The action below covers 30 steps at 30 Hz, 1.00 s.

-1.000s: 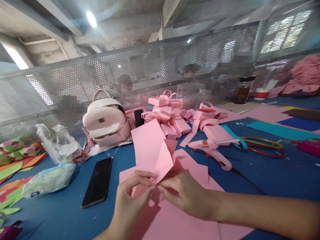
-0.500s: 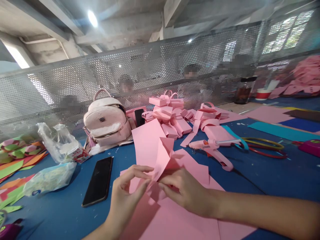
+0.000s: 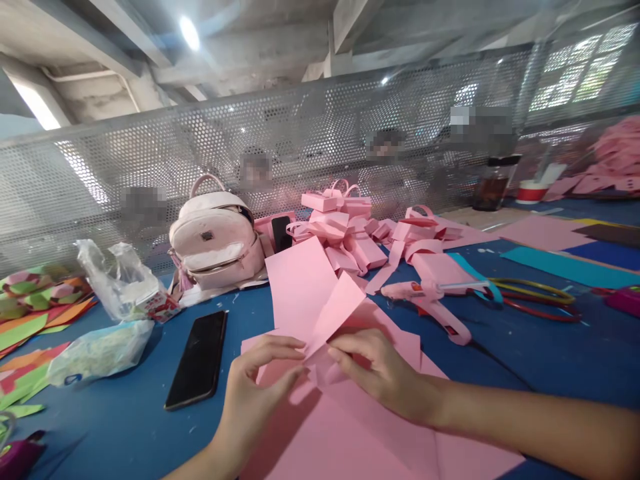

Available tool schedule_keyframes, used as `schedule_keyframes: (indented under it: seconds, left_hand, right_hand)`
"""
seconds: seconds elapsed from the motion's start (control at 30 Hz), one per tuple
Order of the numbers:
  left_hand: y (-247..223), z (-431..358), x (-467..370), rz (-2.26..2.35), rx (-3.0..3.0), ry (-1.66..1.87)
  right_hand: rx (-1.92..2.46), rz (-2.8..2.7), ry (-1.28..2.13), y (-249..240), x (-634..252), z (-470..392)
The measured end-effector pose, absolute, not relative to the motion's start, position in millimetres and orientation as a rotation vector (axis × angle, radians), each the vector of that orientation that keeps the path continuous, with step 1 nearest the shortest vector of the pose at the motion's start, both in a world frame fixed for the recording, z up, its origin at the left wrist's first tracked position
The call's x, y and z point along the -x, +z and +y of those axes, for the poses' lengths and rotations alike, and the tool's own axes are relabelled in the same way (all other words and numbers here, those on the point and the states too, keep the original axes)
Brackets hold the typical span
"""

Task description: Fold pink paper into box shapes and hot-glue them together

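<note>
Between my hands stands a partly folded piece of pink paper [image 3: 334,315], its upper corner pointing up and right. My right hand [image 3: 380,373] pinches it at its lower right edge, fingers closed. On its left side, my left hand [image 3: 263,380] holds the lower fold between thumb and fingertips. Beneath both hands lie flat pink paper sheets [image 3: 350,440] spread over the blue table. Another upright-looking pink sheet [image 3: 300,280] lies just behind the folded piece. A pink glue gun [image 3: 433,303] rests to the right of my hands.
A black phone [image 3: 197,360] and a plastic bag [image 3: 103,353] lie left. Behind are a pale backpack [image 3: 215,233] and a heap of folded pink paper boxes [image 3: 345,227]. Yellow and red loops [image 3: 535,293] lie right. A perforated metal screen [image 3: 300,147] stands at the back, people beyond it.
The folded pink paper has turned, its upper part now leaning further right and showing more of its flat face. My right hand has shifted slightly right; both hands stay on the paper.
</note>
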<state>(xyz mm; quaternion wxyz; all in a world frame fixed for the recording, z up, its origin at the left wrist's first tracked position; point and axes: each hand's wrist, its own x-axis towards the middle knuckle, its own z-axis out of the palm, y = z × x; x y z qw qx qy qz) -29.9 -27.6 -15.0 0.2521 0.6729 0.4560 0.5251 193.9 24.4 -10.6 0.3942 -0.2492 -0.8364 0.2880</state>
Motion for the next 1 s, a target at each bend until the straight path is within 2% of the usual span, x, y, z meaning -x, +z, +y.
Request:
schedule_keyframes:
  seconds: [0.53,1.0]
  left_hand:
    - [-17.9,-30.0,20.7,1.230,-1.778,1.485]
    - [-15.2,-33.5,23.7,1.303,-1.715,1.468]
  right_hand:
    - [0.656,-2.115,0.805,-14.0,-191.8,19.4]
    - [0.666,-2.118,0.718,-15.6,-192.8,27.8]
